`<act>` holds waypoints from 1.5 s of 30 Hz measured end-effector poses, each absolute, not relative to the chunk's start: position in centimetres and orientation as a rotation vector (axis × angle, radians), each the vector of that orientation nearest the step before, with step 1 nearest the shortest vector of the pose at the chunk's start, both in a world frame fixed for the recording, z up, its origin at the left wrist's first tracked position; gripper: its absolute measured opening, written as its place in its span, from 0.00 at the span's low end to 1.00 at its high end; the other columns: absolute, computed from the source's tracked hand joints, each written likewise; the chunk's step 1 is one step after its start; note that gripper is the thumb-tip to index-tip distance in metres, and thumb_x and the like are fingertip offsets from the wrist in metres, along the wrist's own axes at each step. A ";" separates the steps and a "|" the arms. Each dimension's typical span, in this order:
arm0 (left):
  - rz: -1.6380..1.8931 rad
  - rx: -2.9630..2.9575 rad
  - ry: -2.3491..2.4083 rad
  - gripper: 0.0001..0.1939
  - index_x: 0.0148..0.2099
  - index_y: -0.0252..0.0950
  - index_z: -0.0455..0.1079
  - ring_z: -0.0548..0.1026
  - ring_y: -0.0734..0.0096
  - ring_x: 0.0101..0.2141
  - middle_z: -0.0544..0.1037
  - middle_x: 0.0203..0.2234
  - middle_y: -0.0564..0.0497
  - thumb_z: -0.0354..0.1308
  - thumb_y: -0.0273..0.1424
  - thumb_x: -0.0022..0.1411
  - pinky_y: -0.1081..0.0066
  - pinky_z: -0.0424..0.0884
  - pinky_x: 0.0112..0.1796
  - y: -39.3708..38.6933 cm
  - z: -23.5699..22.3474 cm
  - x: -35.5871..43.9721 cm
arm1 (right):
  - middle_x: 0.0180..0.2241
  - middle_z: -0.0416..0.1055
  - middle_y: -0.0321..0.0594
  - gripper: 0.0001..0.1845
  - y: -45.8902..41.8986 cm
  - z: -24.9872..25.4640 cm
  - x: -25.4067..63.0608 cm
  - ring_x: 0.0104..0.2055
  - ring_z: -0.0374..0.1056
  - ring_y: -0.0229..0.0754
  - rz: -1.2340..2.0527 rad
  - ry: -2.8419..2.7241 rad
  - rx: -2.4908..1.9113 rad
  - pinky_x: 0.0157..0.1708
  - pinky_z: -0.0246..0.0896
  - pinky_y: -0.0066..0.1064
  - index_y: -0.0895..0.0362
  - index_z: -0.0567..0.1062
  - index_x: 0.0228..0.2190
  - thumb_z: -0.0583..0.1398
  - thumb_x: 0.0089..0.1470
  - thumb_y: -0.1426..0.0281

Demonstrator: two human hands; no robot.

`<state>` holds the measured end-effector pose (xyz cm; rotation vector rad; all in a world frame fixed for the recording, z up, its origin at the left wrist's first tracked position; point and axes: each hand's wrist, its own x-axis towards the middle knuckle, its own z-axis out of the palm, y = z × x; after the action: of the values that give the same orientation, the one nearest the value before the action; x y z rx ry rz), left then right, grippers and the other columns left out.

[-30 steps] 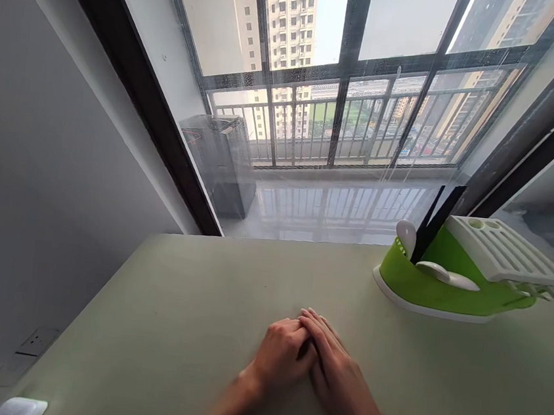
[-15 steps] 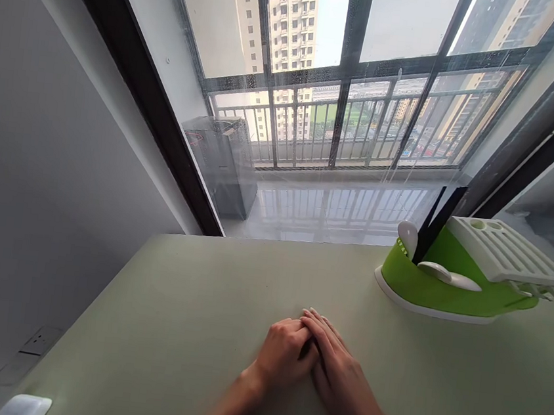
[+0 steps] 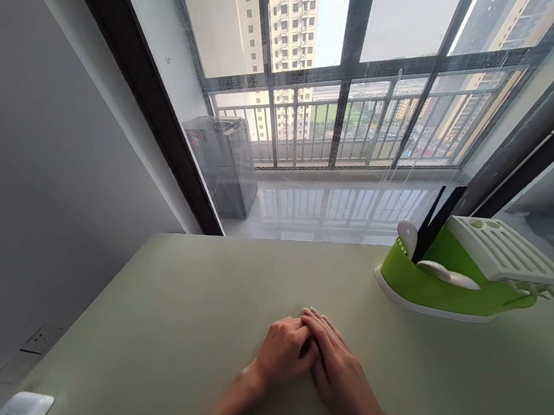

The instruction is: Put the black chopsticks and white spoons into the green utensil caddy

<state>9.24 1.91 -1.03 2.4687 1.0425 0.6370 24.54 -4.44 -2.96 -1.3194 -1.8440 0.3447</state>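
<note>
My left hand (image 3: 286, 350) rests on the pale green tabletop (image 3: 197, 305) with its fingers curled in. Across its knuckles and fingers lies my right hand (image 3: 339, 366), the fingers stretched out long and held side by side. The two hands touch, forming a peak with a small dark gap between the thumbs. No object shows in either hand, though part of the left fingers is hidden under the right. Nearest to them, up and to the right, stands a green and white utensil holder (image 3: 430, 296).
In the holder are black chopsticks (image 3: 436, 227) and white spoons (image 3: 448, 276); a slotted white rack (image 3: 514, 252) tops its right side. A white object (image 3: 28, 404) is cut off at bottom left. Beyond the table are glass, a grey cabinet (image 3: 229, 169) and a balcony railing (image 3: 364, 131).
</note>
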 end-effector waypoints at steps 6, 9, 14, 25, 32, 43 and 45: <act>0.634 2.469 1.051 0.06 0.37 0.37 0.75 0.83 0.60 0.34 0.86 0.35 0.45 0.58 0.23 0.62 0.66 0.76 0.39 1.8 -0.9 9.2 | 0.67 0.68 0.42 0.31 -4.4 -3.0 24.5 0.71 0.61 0.44 0.340 -1.855 -1.314 0.69 0.63 0.46 0.51 0.64 0.67 0.51 0.66 0.79; 0.631 2.472 1.052 0.06 0.37 0.37 0.75 0.82 0.60 0.34 0.86 0.35 0.45 0.58 0.23 0.62 0.66 0.76 0.39 1.8 -1.0 9.3 | 0.67 0.68 0.42 0.31 -4.4 -3.0 24.5 0.71 0.61 0.44 0.344 -1.854 -1.320 0.69 0.63 0.46 0.51 0.65 0.67 0.51 0.66 0.80; 0.630 2.474 1.050 0.06 0.37 0.37 0.76 0.82 0.59 0.34 0.86 0.35 0.45 0.58 0.23 0.62 0.65 0.76 0.39 1.8 -1.0 9.3 | 0.67 0.68 0.43 0.31 -4.4 -3.0 24.5 0.70 0.63 0.45 0.348 -1.854 -1.324 0.69 0.63 0.46 0.51 0.65 0.66 0.51 0.66 0.80; 0.629 2.464 1.059 0.06 0.37 0.37 0.76 0.82 0.60 0.34 0.85 0.34 0.46 0.57 0.24 0.63 0.66 0.76 0.39 1.8 -0.9 9.3 | 0.67 0.68 0.40 0.33 -4.4 -2.7 24.6 0.70 0.63 0.45 0.348 -1.849 -1.300 0.69 0.64 0.46 0.49 0.64 0.67 0.52 0.65 0.80; 0.628 2.463 1.050 0.06 0.38 0.37 0.76 0.83 0.60 0.34 0.86 0.35 0.45 0.58 0.25 0.64 0.66 0.76 0.39 1.8 -1.0 9.2 | 0.68 0.68 0.39 0.33 -4.3 -2.9 24.6 0.70 0.63 0.45 0.345 -1.851 -1.301 0.68 0.64 0.46 0.47 0.63 0.69 0.52 0.66 0.79; 0.623 2.440 1.055 0.06 0.38 0.36 0.77 0.83 0.59 0.35 0.86 0.35 0.44 0.58 0.25 0.64 0.66 0.76 0.40 1.9 -0.9 9.2 | 0.69 0.65 0.36 0.36 -4.4 -3.5 24.7 0.72 0.60 0.45 0.382 -1.848 -1.303 0.69 0.62 0.46 0.45 0.61 0.71 0.53 0.66 0.79; 0.623 2.433 1.063 0.07 0.37 0.36 0.77 0.83 0.59 0.34 0.86 0.35 0.44 0.58 0.25 0.64 0.66 0.76 0.39 1.9 -1.0 9.2 | 0.70 0.64 0.35 0.36 -4.4 -3.5 24.7 0.72 0.60 0.45 0.398 -1.845 -1.300 0.70 0.62 0.46 0.43 0.61 0.71 0.52 0.66 0.78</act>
<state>9.23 1.92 -0.95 2.4329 1.0626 0.6227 24.74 -4.35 -3.51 -1.2995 -1.8447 0.3984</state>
